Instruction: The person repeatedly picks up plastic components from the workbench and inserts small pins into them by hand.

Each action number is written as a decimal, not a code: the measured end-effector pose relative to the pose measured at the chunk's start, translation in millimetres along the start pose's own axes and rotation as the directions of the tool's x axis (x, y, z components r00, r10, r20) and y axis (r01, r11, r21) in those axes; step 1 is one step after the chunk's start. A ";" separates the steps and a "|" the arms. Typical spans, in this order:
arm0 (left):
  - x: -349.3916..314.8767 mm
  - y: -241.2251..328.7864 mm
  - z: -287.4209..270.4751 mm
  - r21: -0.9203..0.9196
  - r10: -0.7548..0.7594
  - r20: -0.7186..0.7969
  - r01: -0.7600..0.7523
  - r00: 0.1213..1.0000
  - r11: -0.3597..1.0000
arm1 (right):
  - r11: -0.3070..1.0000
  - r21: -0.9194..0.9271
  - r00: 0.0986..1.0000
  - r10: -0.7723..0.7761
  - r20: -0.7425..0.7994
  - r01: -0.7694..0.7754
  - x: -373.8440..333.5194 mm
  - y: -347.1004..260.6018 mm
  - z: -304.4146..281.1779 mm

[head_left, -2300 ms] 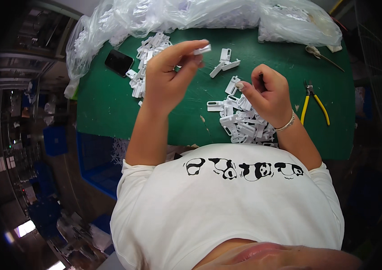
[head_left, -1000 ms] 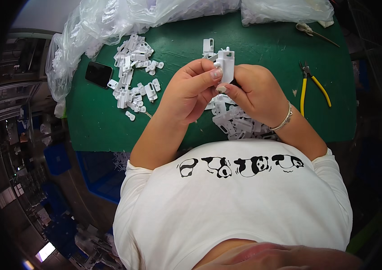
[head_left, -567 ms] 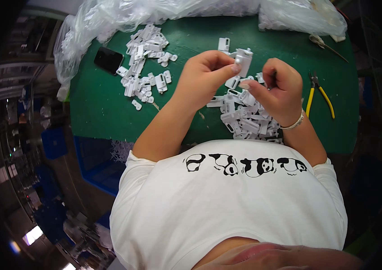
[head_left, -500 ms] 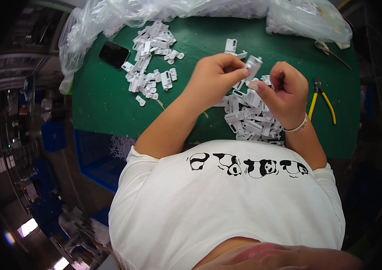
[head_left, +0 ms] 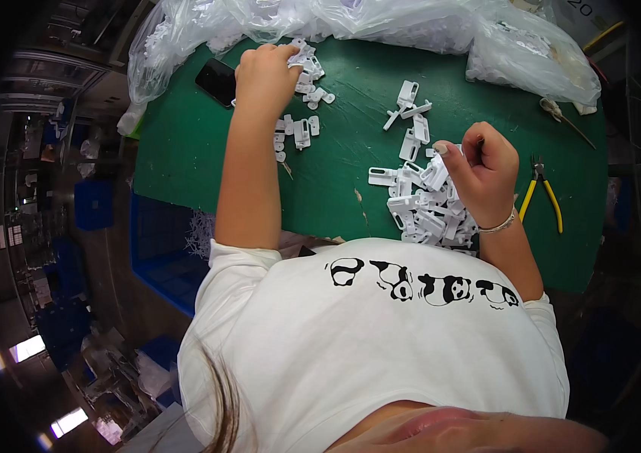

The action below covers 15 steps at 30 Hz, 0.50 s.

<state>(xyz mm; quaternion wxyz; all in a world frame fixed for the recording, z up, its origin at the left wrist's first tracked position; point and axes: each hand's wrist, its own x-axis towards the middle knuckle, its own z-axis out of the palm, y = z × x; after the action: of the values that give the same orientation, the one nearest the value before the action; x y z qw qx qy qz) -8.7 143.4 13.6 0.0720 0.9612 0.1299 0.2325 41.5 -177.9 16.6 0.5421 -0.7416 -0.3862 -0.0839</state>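
My left hand (head_left: 266,79) is at the far left, over a pile of small white plastic parts (head_left: 310,72). Its thumb and forefinger are a little apart at the pile's edge, and the other fingers are mostly hidden. On the right, my right hand (head_left: 488,172) is closed, with fingers curled in and the thumb pointing left; whatever lies inside is hidden. Below and beside it spreads a heap of white slotted plastic pieces (head_left: 420,202). Several similar loose white pieces (head_left: 409,94) lie beyond that heap.
Yellow-handled pliers (head_left: 539,198) lie right of my right hand on the green table (head_left: 351,121). A thin pointed tool (head_left: 571,127) is farther back. Clear plastic bags (head_left: 396,26) line the far edge. A black phone (head_left: 216,81) lies beside my left forearm, and a blue crate (head_left: 156,249) stands below the left edge.
My left hand has moved from the middle to the far-left pile and no longer holds the white plastic piece. My right hand stays near the heap, still curled.
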 end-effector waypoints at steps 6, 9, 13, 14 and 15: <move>8.5 -28.6 9.3 0.082 -0.078 0.283 0.057 0.956 0.995 | 1.000 0.022 1.000 0.014 0.006 -0.014 2.3 -2.2 -1.6; 1.5 -24.3 -5.1 0.167 0.149 0.052 -0.156 0.988 0.974 | 1.000 0.020 1.000 0.010 -0.003 -0.010 1.9 -2.1 -2.8; -8.4 11.0 -33.0 -0.302 -0.221 0.194 0.273 0.956 0.913 | 0.999 0.022 0.999 0.038 0.004 -0.039 1.1 0.2 -3.5; -13.8 22.0 -34.3 -0.304 -0.215 0.198 0.268 0.956 0.914 | 0.998 0.038 0.999 0.053 0.011 -0.054 0.0 0.5 -3.2; -18.1 33.7 -32.9 -0.645 -0.187 0.192 0.268 0.963 0.715 | 0.998 0.033 0.998 0.059 0.005 -0.059 0.0 -0.1 -3.3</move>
<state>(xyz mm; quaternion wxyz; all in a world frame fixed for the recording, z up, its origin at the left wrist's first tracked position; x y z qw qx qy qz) -32.3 108.6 41.5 0.4453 0.8600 0.1512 0.1981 42.4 -180.7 18.0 0.5558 -0.7437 -0.3666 -0.0599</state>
